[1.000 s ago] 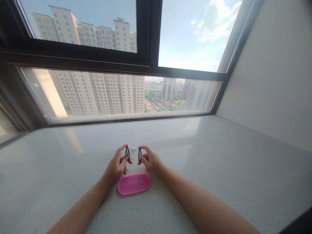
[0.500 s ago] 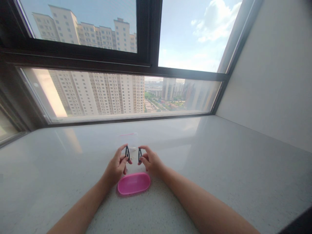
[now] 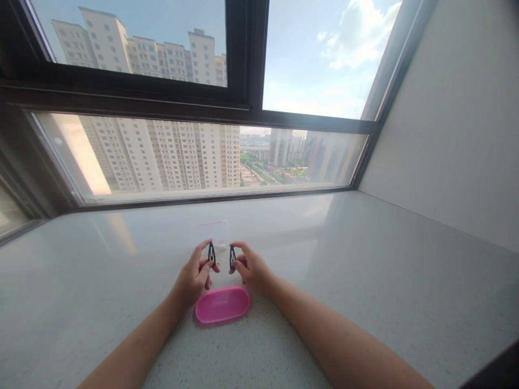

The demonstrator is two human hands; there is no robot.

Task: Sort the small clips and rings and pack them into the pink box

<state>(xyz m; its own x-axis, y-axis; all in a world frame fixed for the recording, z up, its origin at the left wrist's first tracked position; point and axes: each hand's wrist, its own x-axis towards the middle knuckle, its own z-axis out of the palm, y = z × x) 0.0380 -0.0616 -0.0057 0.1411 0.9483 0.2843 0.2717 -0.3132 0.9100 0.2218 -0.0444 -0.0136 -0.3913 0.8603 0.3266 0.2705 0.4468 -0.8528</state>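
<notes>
My left hand (image 3: 193,277) pinches a small black snap hair clip (image 3: 211,253) upright between thumb and forefinger. My right hand (image 3: 251,267) holds a second black hair clip (image 3: 232,256) the same way, a few centimetres to the right. Both clips hang side by side above the pale stone sill (image 3: 365,270). Just below and between my wrists lies a pink oval tray (image 3: 223,304), flat on the sill. Beyond the clips lies a small clear plastic bag with a pink strip (image 3: 214,230).
A wide dark-framed window (image 3: 243,102) runs along the back of the sill, with tall buildings outside. A plain white wall (image 3: 454,124) closes the right side. A dark edge (image 3: 492,373) shows at the lower right corner.
</notes>
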